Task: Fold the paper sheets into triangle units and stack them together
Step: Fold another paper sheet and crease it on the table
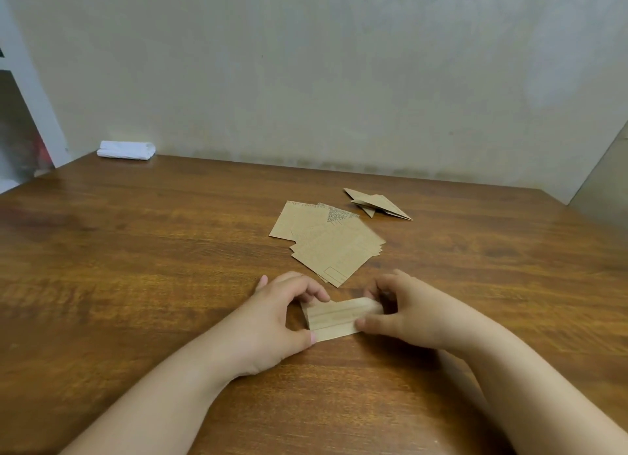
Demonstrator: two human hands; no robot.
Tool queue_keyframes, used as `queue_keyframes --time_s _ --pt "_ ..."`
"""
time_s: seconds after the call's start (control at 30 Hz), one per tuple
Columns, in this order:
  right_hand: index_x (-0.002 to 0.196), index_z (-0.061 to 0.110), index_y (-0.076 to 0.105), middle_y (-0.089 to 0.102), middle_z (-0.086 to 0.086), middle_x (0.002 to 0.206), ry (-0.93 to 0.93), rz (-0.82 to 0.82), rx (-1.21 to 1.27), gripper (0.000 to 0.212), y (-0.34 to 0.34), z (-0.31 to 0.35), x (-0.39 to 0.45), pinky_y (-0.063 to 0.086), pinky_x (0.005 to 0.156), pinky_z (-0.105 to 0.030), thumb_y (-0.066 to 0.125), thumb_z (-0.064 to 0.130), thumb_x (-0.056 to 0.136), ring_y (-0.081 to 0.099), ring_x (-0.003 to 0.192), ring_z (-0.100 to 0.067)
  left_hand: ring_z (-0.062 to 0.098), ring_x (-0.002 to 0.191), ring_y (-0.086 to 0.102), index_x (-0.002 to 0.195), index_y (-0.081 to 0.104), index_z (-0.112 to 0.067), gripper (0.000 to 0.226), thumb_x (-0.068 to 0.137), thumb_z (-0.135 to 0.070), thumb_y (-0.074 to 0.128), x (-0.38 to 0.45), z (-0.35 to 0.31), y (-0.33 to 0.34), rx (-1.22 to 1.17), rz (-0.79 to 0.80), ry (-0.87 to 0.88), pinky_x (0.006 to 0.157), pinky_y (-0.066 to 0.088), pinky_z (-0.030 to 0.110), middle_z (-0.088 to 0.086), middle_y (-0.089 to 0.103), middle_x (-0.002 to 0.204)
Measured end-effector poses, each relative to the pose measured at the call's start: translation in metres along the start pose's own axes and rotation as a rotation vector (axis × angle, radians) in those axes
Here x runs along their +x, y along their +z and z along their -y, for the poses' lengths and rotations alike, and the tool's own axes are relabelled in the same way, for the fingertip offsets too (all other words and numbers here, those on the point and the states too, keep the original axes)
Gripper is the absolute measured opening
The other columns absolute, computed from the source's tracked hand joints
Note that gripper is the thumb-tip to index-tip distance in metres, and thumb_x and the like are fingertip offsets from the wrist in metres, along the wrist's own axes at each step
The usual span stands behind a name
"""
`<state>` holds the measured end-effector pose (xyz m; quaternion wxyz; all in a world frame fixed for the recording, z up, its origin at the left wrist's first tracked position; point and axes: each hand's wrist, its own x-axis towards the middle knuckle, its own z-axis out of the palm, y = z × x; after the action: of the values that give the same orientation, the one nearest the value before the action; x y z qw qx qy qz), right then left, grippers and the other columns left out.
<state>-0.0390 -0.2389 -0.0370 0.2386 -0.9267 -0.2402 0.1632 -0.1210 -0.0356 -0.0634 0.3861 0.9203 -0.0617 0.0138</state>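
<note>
Currently both hands pinch one folded strip (pixel 339 318) of brown kraft paper, low on the wooden table (pixel 136 284) near the front centre. Strip is a narrow rectangle, matte, with lengthwise crease lines along it; long axis runs left to right, right end tilted slightly up and away. Left hand (pixel 275 322) grips the left end, thumb at the near edge, curled fingers over the far edge. Right hand (pixel 407 313) grips the right end, thumb on the near edge, fingers curled over the far corner. Whether the strip lies flat on the table or is lifted off it, cannot tell. Just beyond the hands lies a loose fanned stack of unfolded sheets (pixel 331 247), same kraft paper, rectangular, faint printed text and a small outlined box on the top sheet, corners splayed at different angles. Farther back and right, apart from the stack, sit folded triangle units (pixel 380 204), sharp pointed shapes overlapping each other. Table surface is glossy dark brown wood grain with a soft reflection on the left. Folded white cloth (pixel 126 149) sits at the far left table edge against the plain beige wall (pixel 339 63).
</note>
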Motion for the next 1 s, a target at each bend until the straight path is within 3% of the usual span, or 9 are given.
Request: queue_keyframes --time_s 0.13,0.27,0.37,0.47,0.6,0.7,0.77,0.87,1.0 --pt "0.074 0.031 0.063 0.071 0.005 0.095 -0.037 -0.01 0.235 0.015 -0.001 0.002 -0.011 0.055 0.081 -0.032 0.075 0.024 0.078 0.066 0.085 -0.015 -0.019 0.118 0.03 0.114 0.045 -0.056 0.06 0.076 -0.025 0.078 -0.001 0.002 0.001 -0.042 -0.13 0.003 0.099 0.021 0.001 -0.044 0.025 0.123" --pt "0.072 0.019 0.064 0.072 0.008 0.097 -0.094 -0.282 0.532 0.017 0.003 0.008 -0.014 0.057 0.078 -0.029 0.07 0.006 0.08 0.069 0.079 -0.006 -0.013 0.114 0.023 0.122 0.021 -0.065 0.08 0.074 -0.034 0.077 0.004 -0.004 -0.001 -0.035 -0.372 -0.021 0.103 0.019 0.01 -0.04 0.0 0.122" --pt "0.072 0.012 0.063 0.071 0.01 0.1 -0.174 -0.624 0.677 0.018 -0.004 0.019 -0.003 0.058 0.077 -0.027 0.069 -0.003 0.079 0.069 0.085 0.0 -0.015 0.09 0.041 0.109 0.022 -0.069 0.061 0.07 -0.047 0.064 0.012 -0.021 -0.012 -0.124 -0.452 0.053 0.073 0.035 -0.004 -0.029 0.026 0.113" --pt "0.071 0.019 0.063 0.067 0.012 0.107 -0.283 -0.75 0.706 0.029 -0.007 0.032 0.011 0.055 0.077 -0.025 0.069 -0.01 0.075 0.066 0.09 0.001 -0.002 0.074 0.055 0.111 0.03 -0.07 0.048 0.069 -0.065 0.053 0.023 -0.04 -0.018 -0.206 -0.346 0.088 0.063 0.046 0.013 -0.014 0.051 0.092" --pt "0.069 0.022 0.065 0.057 0.017 0.115 -0.403 -0.731 0.708 0.032 -0.003 0.04 0.03 0.053 0.078 -0.019 0.071 -0.01 0.072 0.062 0.1 -0.004 -0.006 0.106 0.055 0.115 0.048 -0.063 0.036 0.078 -0.067 0.051 0.045 -0.051 -0.014 -0.338 -0.213 0.114 0.091 0.047 0.024 -0.028 0.056 0.116" --pt "0.071 0.021 0.069 0.056 0.015 0.115 -0.447 -0.697 0.666 0.04 0.004 0.036 0.039 0.048 0.073 -0.014 0.063 -0.019 0.071 0.057 0.108 -0.002 -0.003 0.112 0.056 0.107 0.065 -0.052 0.032 0.077 -0.058 0.053 0.055 -0.045 -0.016 -0.645 -0.241 0.029 0.096 0.045 0.027 -0.026 0.064 0.113" --pt "0.072 0.023 0.072 0.061 0.009 0.112 -0.499 -0.631 0.689 0.045 0.008 0.03 0.04 0.053 0.076 -0.02 0.063 -0.021 0.073 0.061 0.106 -0.007 0.006 0.115 0.057 0.104 0.069 -0.047 0.034 0.073 -0.054 0.055 0.055 -0.036 -0.016 -0.793 -0.255 -0.021 0.099 0.045 0.032 -0.019 0.067 0.113" --pt "0.078 0.029 0.076 0.064 0.013 0.106 -0.531 -0.526 0.662 0.038 0.002 0.021 0.035 0.057 0.077 -0.028 0.072 -0.008 0.075 0.068 0.094 -0.011 0.012 0.116 0.059 0.106 0.072 -0.037 0.037 0.073 -0.045 0.057 0.052 -0.022 -0.017 -0.923 -0.229 -0.001 0.099 0.045 0.036 -0.01 0.068 0.117" --pt "0.085 0.028 0.077 0.063 0.014 0.108 -0.563 -0.47 0.592 0.018 -0.013 0.022 0.024 0.056 0.077 -0.024 0.069 0.023 0.071 0.065 0.096 -0.009 0.019 0.118 0.06 0.105 0.075 -0.026 0.041 0.07 -0.038 0.057 0.054 -0.015 -0.021 -1.049 -0.213 0.05 0.1 0.045 0.04 -0.001 0.069 0.119"
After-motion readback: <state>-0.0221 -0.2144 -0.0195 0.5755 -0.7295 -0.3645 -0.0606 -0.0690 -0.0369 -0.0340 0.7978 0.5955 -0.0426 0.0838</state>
